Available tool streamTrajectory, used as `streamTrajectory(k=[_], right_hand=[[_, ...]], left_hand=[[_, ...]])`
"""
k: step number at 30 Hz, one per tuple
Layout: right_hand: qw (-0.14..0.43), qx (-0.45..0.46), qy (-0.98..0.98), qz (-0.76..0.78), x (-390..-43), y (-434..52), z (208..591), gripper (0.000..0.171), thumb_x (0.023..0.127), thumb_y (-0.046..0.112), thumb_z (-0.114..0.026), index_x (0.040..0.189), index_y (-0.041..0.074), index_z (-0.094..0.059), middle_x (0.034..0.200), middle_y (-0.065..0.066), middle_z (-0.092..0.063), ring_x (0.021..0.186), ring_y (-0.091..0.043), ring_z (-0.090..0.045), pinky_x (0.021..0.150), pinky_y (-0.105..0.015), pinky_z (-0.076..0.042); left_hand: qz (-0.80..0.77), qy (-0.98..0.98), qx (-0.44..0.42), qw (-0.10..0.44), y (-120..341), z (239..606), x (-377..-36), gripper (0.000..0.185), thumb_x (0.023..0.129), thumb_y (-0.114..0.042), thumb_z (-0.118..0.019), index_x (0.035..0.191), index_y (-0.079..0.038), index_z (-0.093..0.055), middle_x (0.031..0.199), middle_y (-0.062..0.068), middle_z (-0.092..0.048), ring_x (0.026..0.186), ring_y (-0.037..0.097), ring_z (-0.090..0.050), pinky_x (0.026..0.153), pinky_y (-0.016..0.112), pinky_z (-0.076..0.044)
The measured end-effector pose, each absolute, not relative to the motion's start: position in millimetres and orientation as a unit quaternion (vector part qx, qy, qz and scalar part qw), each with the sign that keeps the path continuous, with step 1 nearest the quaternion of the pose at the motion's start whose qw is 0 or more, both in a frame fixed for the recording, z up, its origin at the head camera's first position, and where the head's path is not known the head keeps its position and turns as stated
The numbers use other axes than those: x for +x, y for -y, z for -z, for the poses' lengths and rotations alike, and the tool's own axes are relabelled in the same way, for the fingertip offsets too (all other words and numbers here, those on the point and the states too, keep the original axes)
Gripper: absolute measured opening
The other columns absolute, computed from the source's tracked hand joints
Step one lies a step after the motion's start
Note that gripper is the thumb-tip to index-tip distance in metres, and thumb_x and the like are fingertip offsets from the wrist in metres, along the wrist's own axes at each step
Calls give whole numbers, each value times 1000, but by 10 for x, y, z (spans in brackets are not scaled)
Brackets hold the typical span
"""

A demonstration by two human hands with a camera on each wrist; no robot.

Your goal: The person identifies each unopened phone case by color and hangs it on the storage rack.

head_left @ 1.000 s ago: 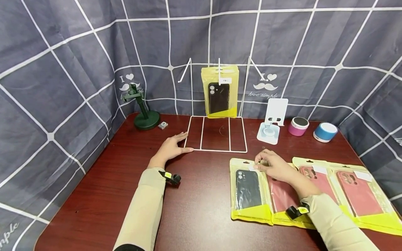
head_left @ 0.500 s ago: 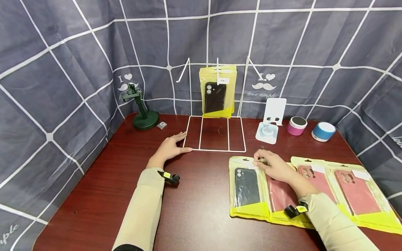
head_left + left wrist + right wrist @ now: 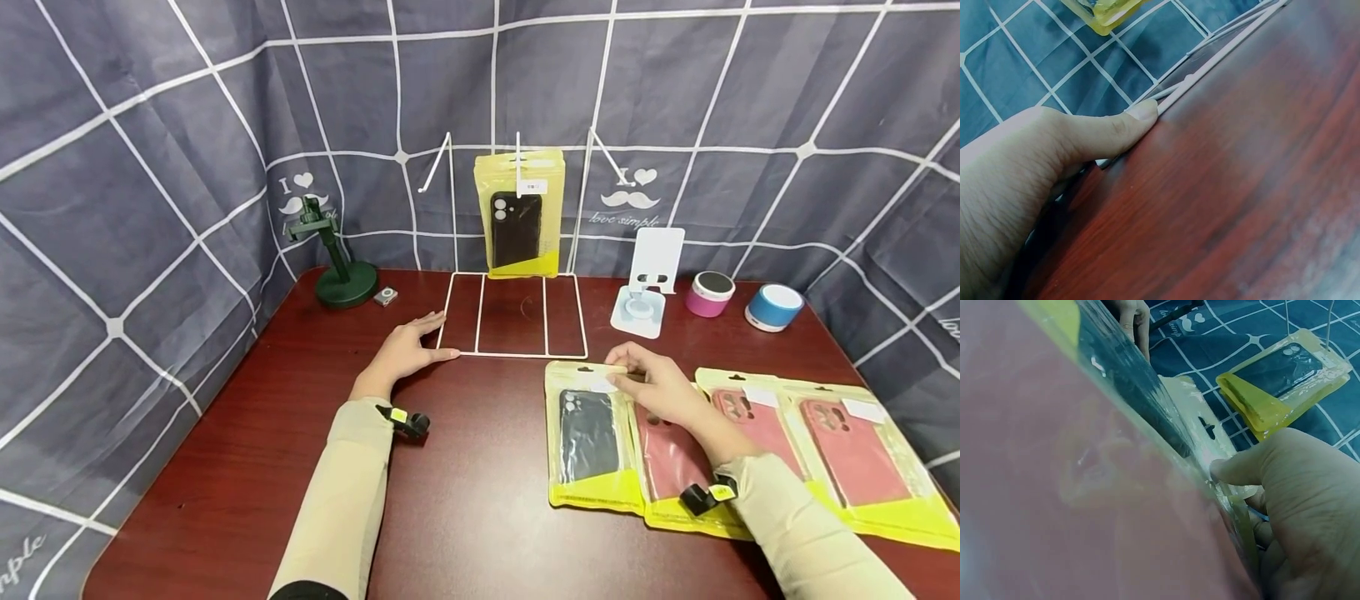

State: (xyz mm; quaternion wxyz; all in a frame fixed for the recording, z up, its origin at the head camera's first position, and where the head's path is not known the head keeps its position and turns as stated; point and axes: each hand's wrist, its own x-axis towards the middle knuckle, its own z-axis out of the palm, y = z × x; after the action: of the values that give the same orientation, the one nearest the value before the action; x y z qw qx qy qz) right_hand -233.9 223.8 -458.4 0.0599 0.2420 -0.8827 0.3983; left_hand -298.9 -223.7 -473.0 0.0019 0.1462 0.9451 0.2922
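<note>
Black case pack (image 3: 589, 437): lies flat on the desk (image 3: 480, 500), leftmost in the row of yellow-edged packs at your right; its top edge with the white label is lifted a little off the wood.
Right hand (image 3: 657, 392): your grip is closed on that pack's top right corner, thumb and fingertips pinching the plastic; the right wrist view shows your thumb (image 3: 1241, 467) pressed on the clear header by the hang hole.
Red case pack (image 3: 675, 458): just beside the black one, overlapping its right edge, partly under your right forearm.
Further red packs (image 3: 832, 450): two more, side by side, running toward the desk's right edge.
Left hand (image 3: 405, 352): your grip is spread flat, fingers straight, palm down on the desk; the thumb (image 3: 1124, 128) touches the near left corner of the white wire rack (image 3: 512, 317).
Wire rack: its flat base lies on the desk, its upright prongs rise at the back.
Hanging pack (image 3: 517, 215): a black case in yellow packaging, hung on the rack's middle prong against the checked cloth.
Left back corner: a green stand (image 3: 339, 265) with a small silver clip-like thing (image 3: 386, 296) beside it.
Right back: a white phone stand (image 3: 647, 283), then a pink speaker (image 3: 711, 293) and a blue speaker (image 3: 774, 306), side by side.
</note>
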Motion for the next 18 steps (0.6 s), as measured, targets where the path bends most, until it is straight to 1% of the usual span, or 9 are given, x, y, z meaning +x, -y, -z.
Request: streamTrajectory(k=[2, 5, 7, 9, 12, 15, 16, 18], right_hand=[[56, 221, 888, -399, -2336, -2237, 4563, 18, 93, 17, -74, 109, 22, -67, 81, 3, -64, 67, -13, -58, 57, -26, -47], [36, 183, 891, -414, -2320, -2245, 4546, 15, 94, 23, -74, 108, 23, -71, 80, 0, -66, 52, -13, -56, 44, -28, -46], [36, 168, 894, -414, -2314, -2253, 4546, 14, 93, 25, -75, 107, 22, -73, 78, -2, -65, 45, -13, -52, 38, -29, -44], [48, 163, 893, -417, -2317, -2260, 4552, 13, 93, 25, -75, 105, 21, -75, 76, -2, -65, 41, -13, -52, 35, -30, -44], [107, 171, 897, -394, -2338, -2267, 4558, 10, 93, 25, -75, 102, 21, -76, 75, 2, -66, 54, -10, -56, 45, -26, -45], [157, 166, 892, -389, -2355, -2269, 4555, 8, 93, 25, -75, 100, 20, -77, 75, 5, -69, 61, -7, -57, 53, -21, -44], [167, 160, 892, -389, -2358, -2269, 4551, 9, 93, 26, -75, 100, 20, -77, 76, 6, -70, 65, -6, -57, 56, -20, -43], [171, 143, 887, -404, -2361, -2269, 4540, 12, 93, 29, -74, 100, 19, -77, 80, 5, -73, 67, -4, -58, 58, -18, -44]], left_hand=[[-292, -945, 145, 3, 2233, 4718, -2993, 95, 78, -70, -72, 155, -24, -43, 161, 2, -36, 149, 25, -29, 117, 53, -30], [-289, -946, 146, 8, 2229, 4714, -2988, 95, 78, -71, -72, 155, -24, -42, 161, 2, -35, 149, 25, -29, 117, 53, -30], [-290, -946, 147, 7, 2228, 4714, -2986, 94, 78, -70, -72, 155, -23, -42, 161, 1, -36, 149, 25, -30, 117, 53, -30], [-289, -946, 149, 5, 2227, 4713, -2985, 94, 79, -70, -72, 155, -23, -43, 161, 2, -36, 149, 26, -30, 117, 53, -30], [-288, -946, 149, 0, 2226, 4703, -2984, 94, 79, -69, -72, 154, -23, -43, 160, 2, -36, 149, 25, -30, 117, 52, -30], [-283, -947, 151, -2, 2223, 4688, -2978, 93, 80, -69, -72, 154, -22, -43, 160, 3, -36, 149, 25, -30, 117, 51, -30], [-282, -947, 152, -1, 2221, 4683, -2973, 92, 80, -68, -72, 154, -22, -43, 160, 3, -36, 149, 26, -30, 117, 51, -30], [-283, -947, 153, -1, 2217, 4675, -2968, 92, 81, -67, -73, 154, -21, -43, 160, 4, -36, 149, 26, -30, 117, 51, -30]])
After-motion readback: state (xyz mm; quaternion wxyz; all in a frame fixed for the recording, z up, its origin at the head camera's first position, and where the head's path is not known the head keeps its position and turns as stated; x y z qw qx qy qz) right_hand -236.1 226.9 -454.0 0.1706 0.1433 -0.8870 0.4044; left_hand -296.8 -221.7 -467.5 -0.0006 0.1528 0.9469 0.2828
